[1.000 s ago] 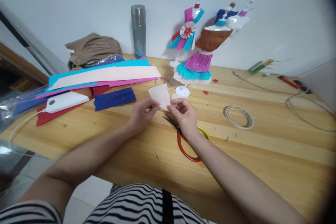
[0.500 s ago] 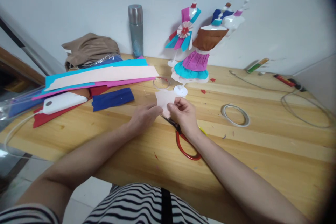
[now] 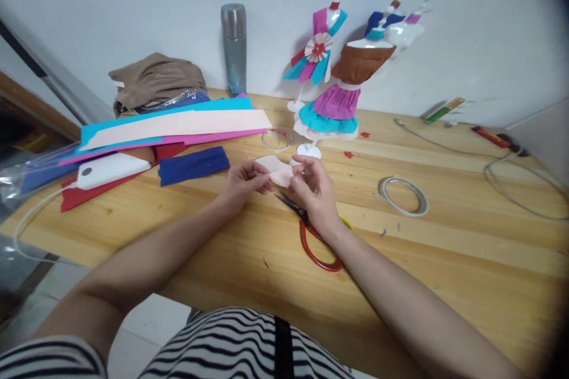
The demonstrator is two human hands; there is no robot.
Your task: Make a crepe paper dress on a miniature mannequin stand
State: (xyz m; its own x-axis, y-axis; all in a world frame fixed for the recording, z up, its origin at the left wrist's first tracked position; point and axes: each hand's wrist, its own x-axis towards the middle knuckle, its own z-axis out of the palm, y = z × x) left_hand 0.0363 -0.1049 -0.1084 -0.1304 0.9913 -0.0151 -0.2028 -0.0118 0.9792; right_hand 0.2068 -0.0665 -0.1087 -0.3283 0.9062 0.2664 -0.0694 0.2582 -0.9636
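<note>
A small piece of pale pink crepe paper (image 3: 278, 170) is stretched between my two hands, just above the table. My left hand (image 3: 246, 182) pinches its left side between thumb and fingers. On the right side, my right hand (image 3: 315, 188) grips it the same way. The piece looks bent or folded across its middle. Beneath my right hand and wrist lie scissors (image 3: 320, 254) with red and yellow handles, partly covered. Right behind my hands stands a small dress form (image 3: 342, 100) in a brown top and a tiered pink, blue and pale skirt.
Paper strips (image 3: 186, 125), a navy blue piece (image 3: 195, 166) and a white glue gun (image 3: 113, 170) lie on the left. At the back stand a flask (image 3: 235, 50) and more dress forms (image 3: 317, 50). A tape roll (image 3: 403, 196) and cable (image 3: 448, 145) lie on the right.
The pale pink piece has gone from upright and flat to tilted and bent. My left fingers have curled round its edge. The view has shifted slightly.
</note>
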